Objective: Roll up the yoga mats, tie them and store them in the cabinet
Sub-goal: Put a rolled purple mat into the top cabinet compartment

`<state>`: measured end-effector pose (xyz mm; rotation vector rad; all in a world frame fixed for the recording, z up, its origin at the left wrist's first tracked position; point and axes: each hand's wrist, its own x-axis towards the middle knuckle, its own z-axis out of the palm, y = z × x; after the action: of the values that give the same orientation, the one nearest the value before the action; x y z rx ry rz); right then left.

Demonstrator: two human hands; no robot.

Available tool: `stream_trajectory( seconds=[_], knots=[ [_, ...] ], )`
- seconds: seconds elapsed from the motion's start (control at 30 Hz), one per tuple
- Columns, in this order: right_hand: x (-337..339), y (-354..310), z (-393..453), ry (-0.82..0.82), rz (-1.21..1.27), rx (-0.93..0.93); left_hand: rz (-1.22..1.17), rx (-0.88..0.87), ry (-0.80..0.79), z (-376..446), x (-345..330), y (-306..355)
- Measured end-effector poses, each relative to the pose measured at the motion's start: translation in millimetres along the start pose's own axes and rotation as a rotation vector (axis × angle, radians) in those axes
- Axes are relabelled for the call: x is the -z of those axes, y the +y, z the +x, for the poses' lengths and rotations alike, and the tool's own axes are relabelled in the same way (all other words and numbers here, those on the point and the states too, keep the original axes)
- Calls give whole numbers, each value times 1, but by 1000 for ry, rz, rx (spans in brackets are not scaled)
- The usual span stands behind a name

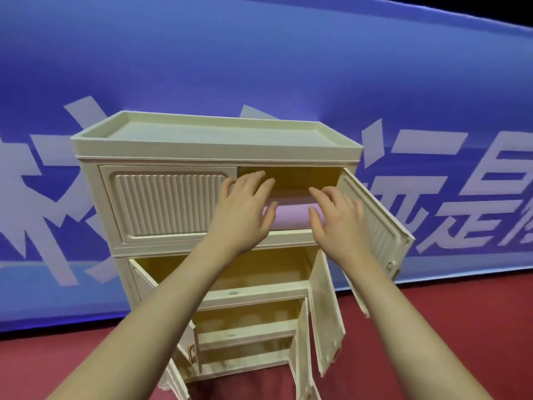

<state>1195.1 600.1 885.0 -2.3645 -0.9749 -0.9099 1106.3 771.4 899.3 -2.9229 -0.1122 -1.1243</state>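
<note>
A rolled pink yoga mat [291, 219] lies on its side in the top compartment of a cream plastic cabinet [213, 145]. Only its end shows through the open right half. My left hand [245, 209] rests with spread fingers on the mat's left part. My right hand [337, 217] touches its right part, fingers loosely bent. The top right door [375, 223] stands swung open to the right; the ribbed top left door [167, 203] is closed. No tie on the mat is visible.
The two lower compartments [230, 272] have their doors open and look empty. A blue banner [259, 67] with white characters hangs behind the cabinet. Red floor [432, 327] spreads around its base.
</note>
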Motion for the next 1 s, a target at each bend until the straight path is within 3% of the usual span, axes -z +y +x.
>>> stream_trajectory(
  seconds=[0.27,0.43,0.53,0.77,0.9,1.0],
  knots=[
    [51,114,-27,148,-98,83,-83,4,-43,12,-38,116],
    [50,169,-37,-85,133,-74,-174,56,-54,13,-62,166],
    [30,176,-42,-222,228,-26,-182,56,-57,12,-71,176],
    [-18,146,-26,-359,312,181,-114,81,-75,-1,-77,142],
    [-51,115,-3,-319,222,266,-147,243,51,-7,-76,90],
    [-79,86,17,-297,210,272,-97,241,66,-7,-81,40]
  ],
)
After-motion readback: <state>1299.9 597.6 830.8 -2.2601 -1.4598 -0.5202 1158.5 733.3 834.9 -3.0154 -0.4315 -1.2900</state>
